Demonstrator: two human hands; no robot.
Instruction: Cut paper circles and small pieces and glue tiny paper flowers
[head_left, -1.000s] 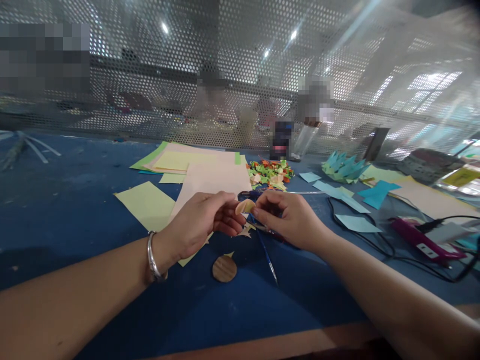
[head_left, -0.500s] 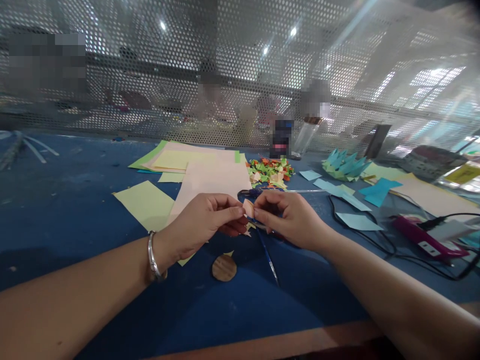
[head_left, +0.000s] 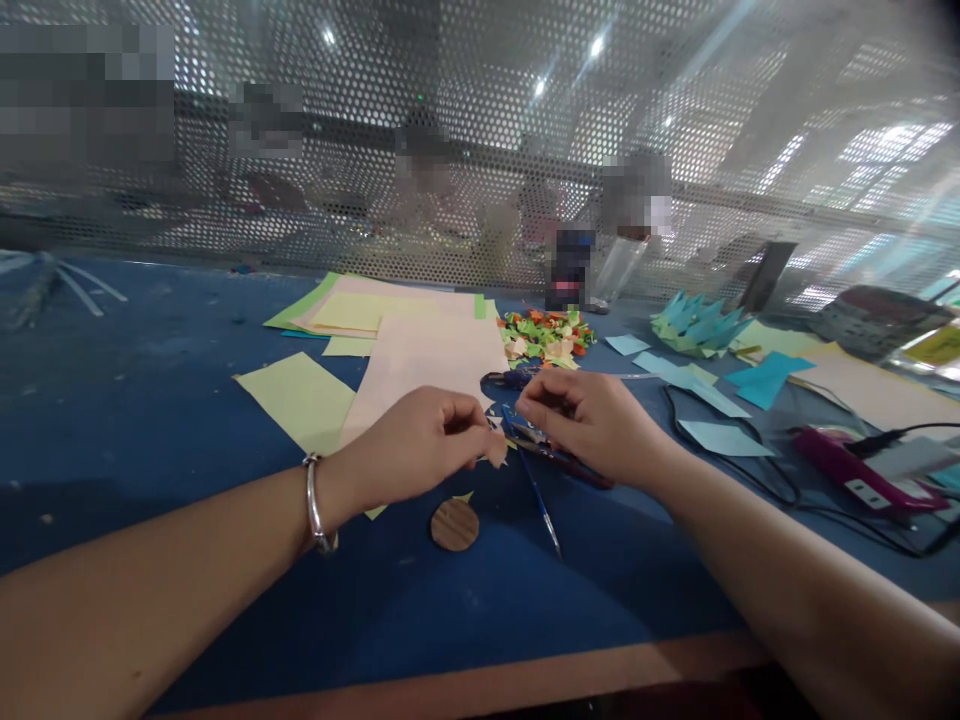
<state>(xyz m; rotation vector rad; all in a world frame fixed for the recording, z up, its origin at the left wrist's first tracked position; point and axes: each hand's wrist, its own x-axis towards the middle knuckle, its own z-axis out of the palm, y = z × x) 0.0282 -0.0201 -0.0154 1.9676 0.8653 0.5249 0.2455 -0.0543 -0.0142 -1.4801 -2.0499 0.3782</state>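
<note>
My left hand (head_left: 431,440) pinches a small scrap of pale pink paper (head_left: 496,448) between thumb and fingers. To its right, my right hand (head_left: 592,425) is apart from the scrap, with its fingers curled and thumb near the index finger; nothing shows in it. Under the right hand lies a metal tool with a dark red handle (head_left: 589,473), partly covered. A thin blue stick with a silvery end (head_left: 541,508) lies on the table between the hands. A round brown disc (head_left: 454,525) lies below my left hand.
Pale paper sheets (head_left: 442,350) and a heap of green, orange and pink paper pieces (head_left: 547,335) lie beyond my hands. At the right are a blue-green folded paper piece (head_left: 697,325), paper strips and a magenta power strip (head_left: 862,465) with cords. A perforated metal screen (head_left: 480,240) stands behind.
The pink scrap was between both hands; now only my left hand has it, lower down. My right hand has drawn away to the right, uncovering part of the metal tool.
</note>
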